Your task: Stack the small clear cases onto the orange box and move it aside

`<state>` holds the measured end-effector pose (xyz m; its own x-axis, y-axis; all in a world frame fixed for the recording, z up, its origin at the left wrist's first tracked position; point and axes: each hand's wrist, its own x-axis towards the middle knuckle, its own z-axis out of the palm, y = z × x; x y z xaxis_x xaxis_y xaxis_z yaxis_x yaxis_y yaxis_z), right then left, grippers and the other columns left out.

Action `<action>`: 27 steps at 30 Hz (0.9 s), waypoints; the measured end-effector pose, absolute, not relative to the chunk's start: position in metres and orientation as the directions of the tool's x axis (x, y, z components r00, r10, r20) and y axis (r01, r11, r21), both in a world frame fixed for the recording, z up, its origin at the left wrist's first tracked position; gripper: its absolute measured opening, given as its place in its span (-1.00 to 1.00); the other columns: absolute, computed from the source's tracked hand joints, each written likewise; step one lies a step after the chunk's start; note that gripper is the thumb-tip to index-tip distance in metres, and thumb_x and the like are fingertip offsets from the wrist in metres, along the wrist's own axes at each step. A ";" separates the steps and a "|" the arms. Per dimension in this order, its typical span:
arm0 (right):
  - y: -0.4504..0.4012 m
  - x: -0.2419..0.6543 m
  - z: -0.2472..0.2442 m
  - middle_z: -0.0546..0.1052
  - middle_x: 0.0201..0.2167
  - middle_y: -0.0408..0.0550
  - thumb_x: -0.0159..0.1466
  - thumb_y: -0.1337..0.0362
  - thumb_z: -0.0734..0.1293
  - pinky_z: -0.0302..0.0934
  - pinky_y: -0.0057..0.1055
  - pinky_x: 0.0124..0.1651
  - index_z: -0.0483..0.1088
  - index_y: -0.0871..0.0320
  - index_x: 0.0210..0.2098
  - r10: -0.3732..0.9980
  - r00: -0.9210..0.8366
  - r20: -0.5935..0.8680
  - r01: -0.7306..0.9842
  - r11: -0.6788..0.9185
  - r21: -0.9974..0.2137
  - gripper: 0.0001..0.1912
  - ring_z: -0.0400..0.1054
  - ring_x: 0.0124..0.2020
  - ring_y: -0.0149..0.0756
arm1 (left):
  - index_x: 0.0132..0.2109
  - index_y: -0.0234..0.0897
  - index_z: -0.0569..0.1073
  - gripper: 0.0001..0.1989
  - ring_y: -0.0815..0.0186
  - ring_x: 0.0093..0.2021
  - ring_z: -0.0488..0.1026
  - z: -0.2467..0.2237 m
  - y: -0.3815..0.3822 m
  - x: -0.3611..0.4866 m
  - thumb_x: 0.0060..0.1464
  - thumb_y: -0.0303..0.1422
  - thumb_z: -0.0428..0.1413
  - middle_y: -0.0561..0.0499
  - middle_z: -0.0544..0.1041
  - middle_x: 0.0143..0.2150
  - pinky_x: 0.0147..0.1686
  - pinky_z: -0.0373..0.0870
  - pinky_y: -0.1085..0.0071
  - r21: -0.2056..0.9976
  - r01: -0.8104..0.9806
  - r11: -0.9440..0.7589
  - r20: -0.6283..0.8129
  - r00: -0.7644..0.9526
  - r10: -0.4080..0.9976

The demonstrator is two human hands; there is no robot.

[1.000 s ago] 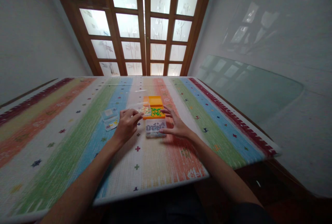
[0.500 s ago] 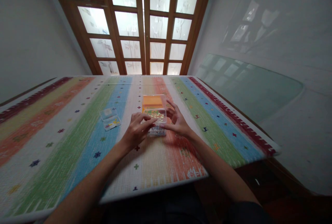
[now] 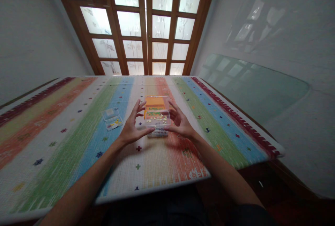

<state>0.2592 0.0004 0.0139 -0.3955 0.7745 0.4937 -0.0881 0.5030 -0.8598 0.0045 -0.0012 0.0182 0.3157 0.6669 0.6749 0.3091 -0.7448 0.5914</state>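
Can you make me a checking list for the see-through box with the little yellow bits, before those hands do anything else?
1. Left hand beside the clear box: ok, its fingers curve on that side.
2. Right hand on the other side: ok, curved the same way.
3. Lid shut: not ok, it stands open.
4. Yellow bits inside: ok, scattered in the box.
5. Clear box resting on the lower box: cannot tell, they overlap in this view.
6. Small box out of the way: ok, it lies apart from the left hand.
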 end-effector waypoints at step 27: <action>-0.006 0.252 0.015 0.37 0.16 0.04 0.38 0.17 0.40 0.29 0.02 0.26 0.39 -0.13 0.22 0.509 -0.446 0.736 0.277 0.861 -0.427 -0.57 0.30 0.23 -0.12 | -0.01 -0.20 0.53 -0.69 0.17 0.07 0.53 0.021 -0.006 0.011 0.15 -0.22 0.32 -0.13 0.56 0.02 0.12 0.48 0.12 0.508 0.292 -0.811 0.753 0.307 0.582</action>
